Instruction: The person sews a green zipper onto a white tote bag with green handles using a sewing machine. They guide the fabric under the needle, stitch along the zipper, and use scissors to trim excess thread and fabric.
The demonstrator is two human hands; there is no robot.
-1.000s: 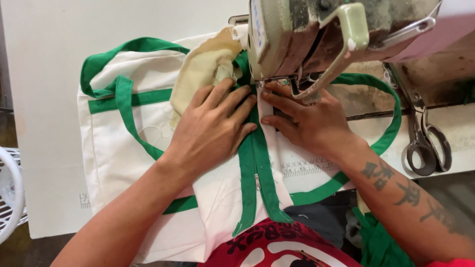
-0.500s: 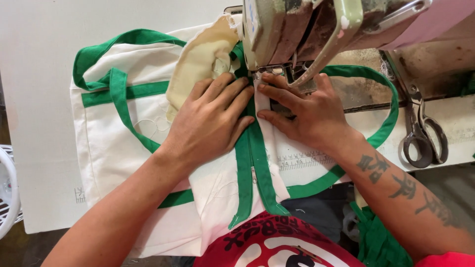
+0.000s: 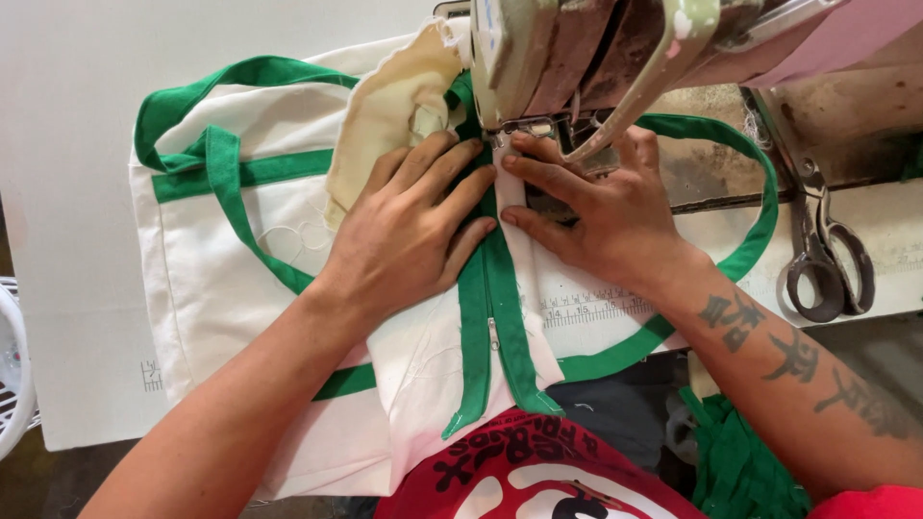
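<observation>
A white canvas bag point(image 3: 231, 259) with green trim and green handles lies on the sewing table. My left hand point(image 3: 413, 231) presses flat on the cloth, fingers spread, just left of a green zipper strip point(image 3: 490, 317). My right hand point(image 3: 596, 207) presses the cloth on the other side of the strip, fingertips under the head of the sewing machine point(image 3: 596, 58). Both hands pin the fabric at the needle area; the needle itself is hidden by the machine head. A cream lining piece point(image 3: 394, 106) bunches up behind my left hand.
Grey scissors point(image 3: 827, 259) lie on the table at the right. A ruler strip point(image 3: 596, 308) is printed on the table edge below my right hand. Green fabric scraps point(image 3: 740, 461) sit low right. A white basket point(image 3: 14, 375) stands at the far left.
The bag and both hands sit slightly lower and further left in view than before. The hands keep the same flat grip beside the zipper strip under the machine head.
</observation>
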